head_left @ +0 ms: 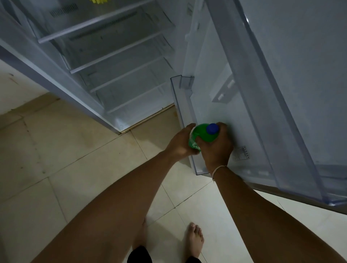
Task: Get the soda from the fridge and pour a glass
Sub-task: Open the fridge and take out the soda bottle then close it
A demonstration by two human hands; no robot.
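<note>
Head view gave me one fridge [105, 62], standing open with one door [293, 78] swung out to the right of its cabinet. I counted five bare shelves [120, 50] stepping down inside the cabinet, with something yellow [99, 1] at the very top, too cropped to identify. Below the fridge I saw a pale tiled floor [62, 154]. On the door's inner face I made out one clear bin [185, 120] low down. One green soda bottle [203, 136] with one blue cap [212, 128] sat upright at that bin, right against the door's inner panel. I had both hands on it: the left hand [181, 143] wrapped around the bottle's left side, and the right hand [217, 148] clasped around its shoulder just under the cap. One thin band [218, 169] circled the right wrist. Farthest from the fridge, two bare feet [195, 242] stood on the tiles.
</note>
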